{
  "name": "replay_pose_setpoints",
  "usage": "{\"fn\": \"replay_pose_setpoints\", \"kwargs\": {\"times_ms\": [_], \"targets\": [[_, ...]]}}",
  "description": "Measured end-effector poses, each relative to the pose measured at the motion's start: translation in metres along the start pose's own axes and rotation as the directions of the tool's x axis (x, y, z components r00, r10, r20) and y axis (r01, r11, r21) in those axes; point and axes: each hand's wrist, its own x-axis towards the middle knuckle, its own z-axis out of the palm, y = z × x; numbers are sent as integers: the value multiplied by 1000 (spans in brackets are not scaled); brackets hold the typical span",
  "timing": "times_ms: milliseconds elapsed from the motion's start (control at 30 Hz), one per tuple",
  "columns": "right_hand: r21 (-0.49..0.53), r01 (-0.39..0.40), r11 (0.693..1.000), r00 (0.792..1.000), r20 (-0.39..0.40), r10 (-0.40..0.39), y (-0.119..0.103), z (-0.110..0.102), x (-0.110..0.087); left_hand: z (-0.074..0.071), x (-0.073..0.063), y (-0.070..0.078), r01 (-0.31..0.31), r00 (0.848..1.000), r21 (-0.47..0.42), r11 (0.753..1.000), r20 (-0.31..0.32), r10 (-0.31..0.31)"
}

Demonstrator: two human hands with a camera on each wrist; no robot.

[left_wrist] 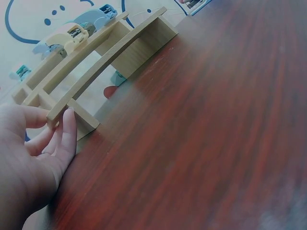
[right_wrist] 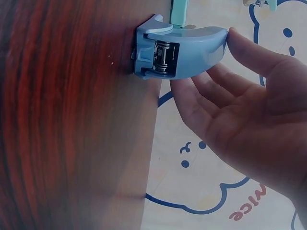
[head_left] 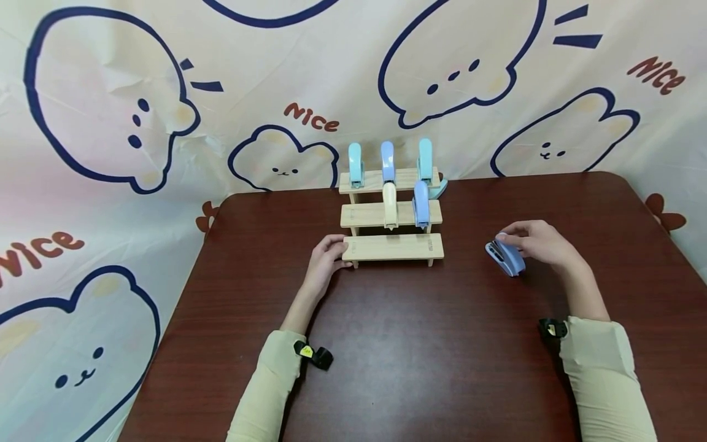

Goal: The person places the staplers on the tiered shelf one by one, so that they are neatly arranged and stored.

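My right hand (head_left: 544,242) holds a small blue stapler (head_left: 507,258) over the right side of the table. In the right wrist view the thumb and fingers pinch the rounded end of that stapler (right_wrist: 199,50), and a metal spring shows in its side. My left hand (head_left: 324,263) grips the left end of the lowest step of a three-step wooden stand (head_left: 393,247). Thumb and fingers close round that board's end in the left wrist view. On the top step stand two teal staplers (head_left: 355,166) and a blue one (head_left: 388,161); the middle step bears a cream stapler (head_left: 390,205) and another blue one (head_left: 421,204).
A teal object (head_left: 439,189) lies behind the stand's right end, partly hidden. The dark wooden table (head_left: 431,344) runs back to a wall cloth (head_left: 309,73) printed with cartoon bears. Each wrist wears a black strap with a small camera (head_left: 313,355).
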Motion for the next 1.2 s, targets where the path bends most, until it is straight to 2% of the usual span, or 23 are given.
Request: {"fn": "replay_pose_setpoints", "kwargs": {"times_ms": [1200], "targets": [[-10, -45, 999, 997, -57, 44, -4, 5, -2, 2, -2, 3, 9, 1000, 8, 1000, 4, -9]]}}
